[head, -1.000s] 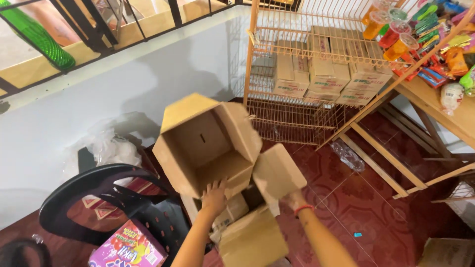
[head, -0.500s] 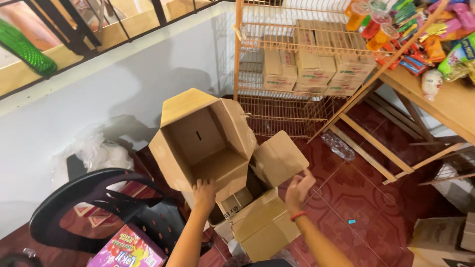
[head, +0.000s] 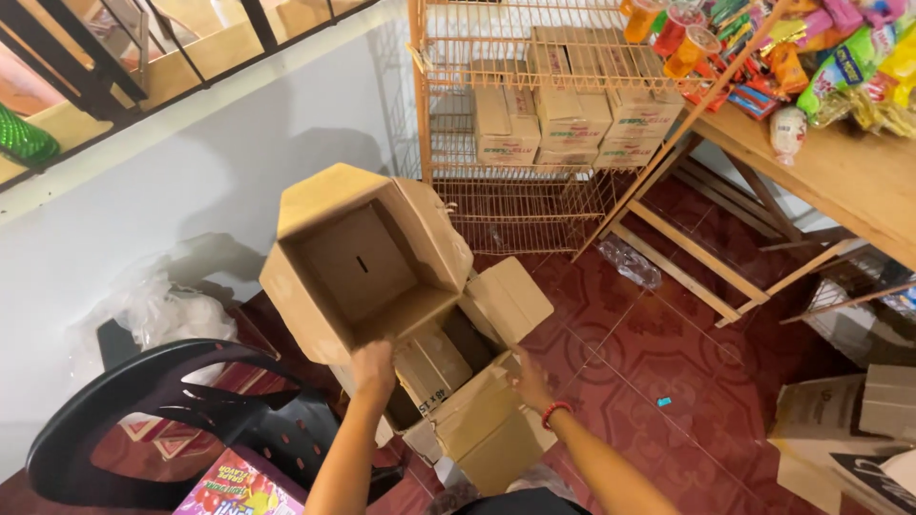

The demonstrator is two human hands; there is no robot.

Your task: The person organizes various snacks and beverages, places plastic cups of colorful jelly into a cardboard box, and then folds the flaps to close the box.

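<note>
Head view | left hand (head: 372, 365) clamped on edge of empty tipped box (head: 367, 257), just above it | right hand (head: 530, 380) open, pressing flap of lower box (head: 468, 401) holding cartons | red tiled floor (head: 658, 362) beneath | wire rack (head: 534, 114) beyond, stacked cartons

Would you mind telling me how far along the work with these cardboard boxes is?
Done: the upper cardboard box is open and looks empty. In hand: the left hand grips its lower edge, holding it tilted, while the right hand is on a flap of the lower box. Left: the lower box is open with smaller cartons inside.
</note>
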